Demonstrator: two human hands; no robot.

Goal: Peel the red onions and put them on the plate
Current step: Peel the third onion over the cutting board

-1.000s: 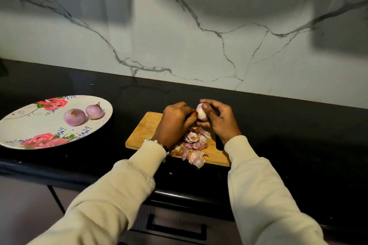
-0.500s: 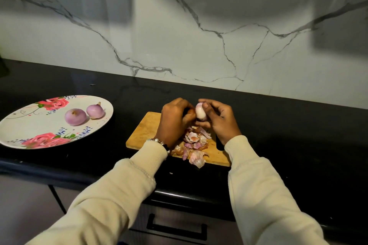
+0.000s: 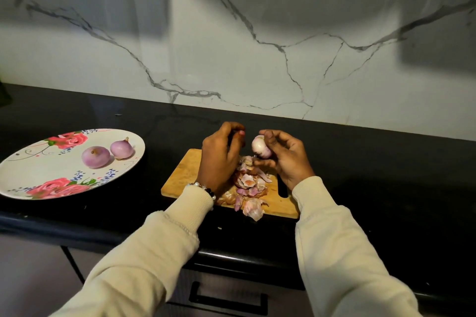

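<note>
Pale purple onion gripped in curled fingers of right hand, raised above wooden board. Left hand just beside it, apart from the onion, fingertips pinched together on something too small to tell. Heap of peels on board below and between both hands. Far left of left hand, two peeled onions touching on flowered plate, on black surface.
</note>
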